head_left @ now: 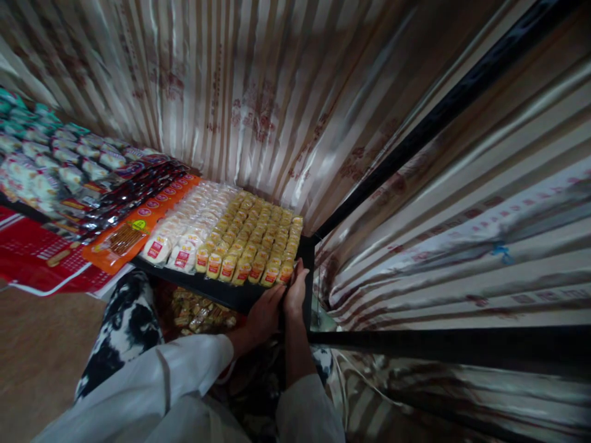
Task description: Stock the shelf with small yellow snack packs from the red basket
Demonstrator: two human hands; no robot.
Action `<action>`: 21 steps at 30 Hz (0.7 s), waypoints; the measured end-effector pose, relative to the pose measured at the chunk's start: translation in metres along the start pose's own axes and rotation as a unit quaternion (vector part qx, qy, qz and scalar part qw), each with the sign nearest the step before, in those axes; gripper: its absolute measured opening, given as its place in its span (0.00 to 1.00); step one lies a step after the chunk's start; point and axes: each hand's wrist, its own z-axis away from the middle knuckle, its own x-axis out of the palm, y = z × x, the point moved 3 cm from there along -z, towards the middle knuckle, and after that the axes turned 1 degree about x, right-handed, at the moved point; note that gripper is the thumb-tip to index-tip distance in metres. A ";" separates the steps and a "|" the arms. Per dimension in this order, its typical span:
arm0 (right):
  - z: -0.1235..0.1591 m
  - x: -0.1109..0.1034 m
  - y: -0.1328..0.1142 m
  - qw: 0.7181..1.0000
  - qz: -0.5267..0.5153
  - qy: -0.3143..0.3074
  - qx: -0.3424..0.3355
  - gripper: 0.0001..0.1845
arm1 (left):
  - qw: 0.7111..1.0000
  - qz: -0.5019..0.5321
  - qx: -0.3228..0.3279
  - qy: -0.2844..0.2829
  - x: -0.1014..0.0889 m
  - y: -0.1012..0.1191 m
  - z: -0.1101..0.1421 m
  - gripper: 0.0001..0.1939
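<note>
Lower centre, left hand (pixel 264 316) and right hand (pixel 295 296) bracket the yellow packets' (pixel 252 240) corner, seemingly steadying it; cannot tell whether fingers grip

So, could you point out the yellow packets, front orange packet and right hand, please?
Yellow packets (pixel 252 239): head view, middle of the rows.
Front orange packet (pixel 120 241): head view, brown stick area.
Right hand (pixel 295 295): head view, its middle.

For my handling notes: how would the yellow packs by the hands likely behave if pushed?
The yellow packs would probably slide fairly easily, given their glossy-looking wrappers. Lined up in close rows, they might shove their neighbours along.
</note>
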 end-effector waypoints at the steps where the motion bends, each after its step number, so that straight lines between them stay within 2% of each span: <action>1: -0.004 0.002 0.001 1.000 -0.022 -0.003 0.019 0.38 | 1.000 -0.001 0.003 0.004 0.000 0.000 0.000 0.25; 4: -0.013 0.009 0.002 0.997 -0.057 -0.014 0.057 0.38 | 1.000 -0.004 -0.001 0.017 0.000 0.000 0.000 0.25; 9: -0.018 0.010 0.005 0.999 -0.026 -0.015 0.044 0.38 | 1.000 -0.009 -0.004 0.010 -0.001 0.001 -0.001 0.24; 17: -0.041 0.015 -0.006 0.986 -0.141 0.026 0.085 0.38 | 1.000 -0.019 -0.013 0.010 0.002 -0.001 -0.001 0.25; 21: -0.050 0.021 -0.015 0.972 -0.193 0.038 0.129 0.37 | 1.000 -0.014 -0.008 0.016 0.007 -0.004 -0.001 0.26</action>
